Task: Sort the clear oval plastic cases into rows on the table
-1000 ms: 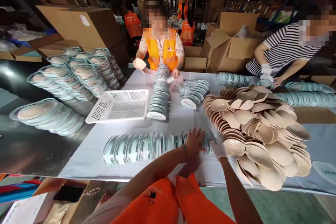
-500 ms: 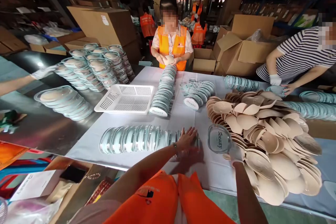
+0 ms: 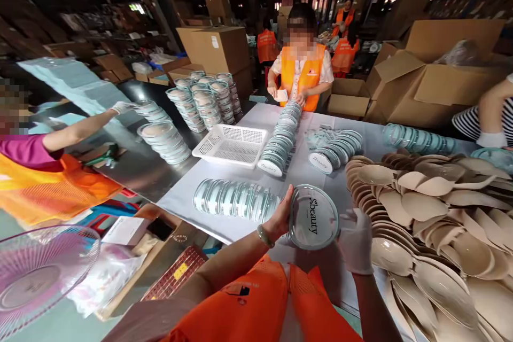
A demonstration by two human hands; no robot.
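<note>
**Clear case right between our two hands, beige cups just past the right one**

So here's how we stand: the clear case (image 3: 313,217) sits between our hands, its "beauty" lettering facing us and running down the front. Our right hand (image 3: 357,240), in a white glove, has its fingers bent in on the case's right edge, so we're calling that a grasp. Our left hand (image 3: 278,216), bare with a bracelet (image 3: 265,236) at the wrist, touches the opposite edge. Some of its fingers are hidden behind the case, so we honestly can't tell whether it's gripping or just steadying.

Just left of the left hand we have a row of cases (image 3: 228,199) lying on the white cloth (image 3: 180,196), all standing on edge and packed tight. Right beside the right hand there's a big heap of beige cups (image 3: 433,208), nested in curved stacks.

Beyond the left hand we see a white basket (image 3: 232,152) and a longer line of cases (image 3: 280,139), which runs away toward a co-worker (image 3: 304,72) in an orange vest. Straight ahead of the right hand, well apart, a shorter line of cases (image 3: 339,148) leans over.
</note>
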